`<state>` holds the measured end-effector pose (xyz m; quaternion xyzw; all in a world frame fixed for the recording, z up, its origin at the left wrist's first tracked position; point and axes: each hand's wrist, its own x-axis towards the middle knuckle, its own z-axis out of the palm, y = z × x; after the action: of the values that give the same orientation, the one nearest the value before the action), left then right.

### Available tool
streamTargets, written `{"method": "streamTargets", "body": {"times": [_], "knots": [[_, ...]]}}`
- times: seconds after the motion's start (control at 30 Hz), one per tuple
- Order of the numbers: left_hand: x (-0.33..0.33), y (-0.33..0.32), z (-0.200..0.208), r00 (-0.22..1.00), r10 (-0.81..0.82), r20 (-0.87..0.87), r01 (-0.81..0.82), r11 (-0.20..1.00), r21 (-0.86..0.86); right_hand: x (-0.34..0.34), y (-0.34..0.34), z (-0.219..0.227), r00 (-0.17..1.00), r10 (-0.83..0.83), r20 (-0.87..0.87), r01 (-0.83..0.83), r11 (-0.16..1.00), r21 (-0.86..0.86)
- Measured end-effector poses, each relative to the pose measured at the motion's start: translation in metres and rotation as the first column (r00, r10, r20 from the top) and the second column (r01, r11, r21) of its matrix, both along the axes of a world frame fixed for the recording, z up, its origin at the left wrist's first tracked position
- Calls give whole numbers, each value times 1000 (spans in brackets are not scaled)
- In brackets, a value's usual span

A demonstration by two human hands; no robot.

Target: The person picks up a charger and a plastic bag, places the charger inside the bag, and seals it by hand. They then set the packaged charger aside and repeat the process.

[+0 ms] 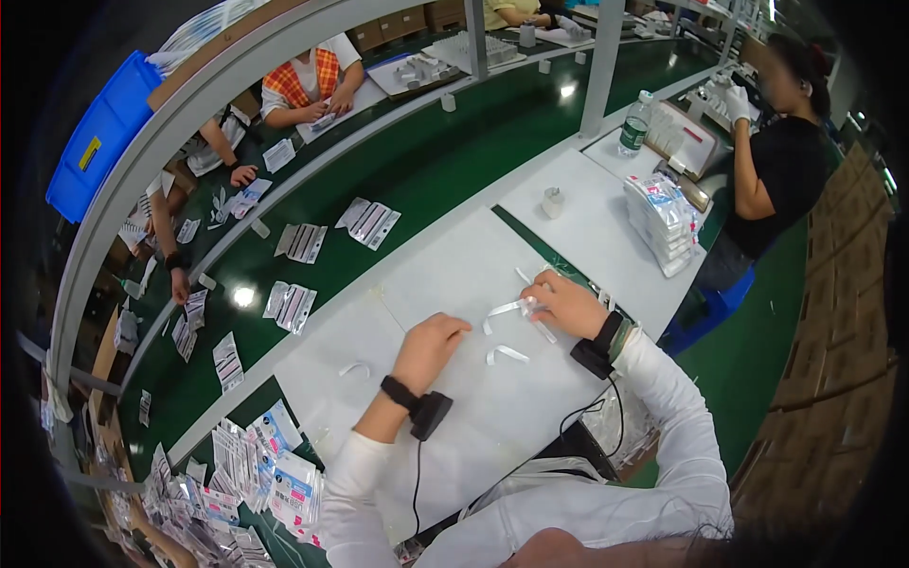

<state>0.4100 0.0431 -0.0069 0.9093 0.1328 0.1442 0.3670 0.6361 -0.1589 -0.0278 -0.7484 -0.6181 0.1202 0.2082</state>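
1. White sleeves (668,407), closest of all, fill the lower edge, arms spread either side of the work: a good, open stance.
2. Out beyond, it's the green belt (454,142), curving round with flat packs (369,223) scattered along it.
3. White table (464,407) next, and all the action sits here; best to work over its middle, between the hands.
4. Down at lower left, a heap of packs (295,485) crowds the left sleeve; that elbow wants lifting, or an edge could snag.
5. Left hand (428,352) hangs over the table, thumb and forefinger close together; whether anything thin sits between them, I can't tell from here. It's well placed to steady a free end.
6. Right hand (565,305), narrow pinch, and it's got a strip!
7. That held strip (505,310), white and bent, points its free end leftward, right of the table's middle. Looks springy: light pressure, no creasing.
8. Two loose strips, one (507,353) just nearer the body, the other (355,370) left of the left hand: keep both flat and apart.
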Motion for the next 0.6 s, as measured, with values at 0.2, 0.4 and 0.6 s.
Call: {"method": "streamTargets", "body": {"times": [0.2, 0.4, 0.6], "knots": [[14, 26, -6, 995, 32, -96, -17, 989, 150, 12, 3, -22, 991, -18, 134, 4, 994, 110], [49, 32, 47, 984, 174, -35, -172, 984, 55, 10, 19, -11, 988, 107, -108, -92, 987, 134], [71, 3, 17, 993, -65, -97, 87, 967, 240, -21, 50, -10, 995, 42, 87, -42, 999, 2]]}}
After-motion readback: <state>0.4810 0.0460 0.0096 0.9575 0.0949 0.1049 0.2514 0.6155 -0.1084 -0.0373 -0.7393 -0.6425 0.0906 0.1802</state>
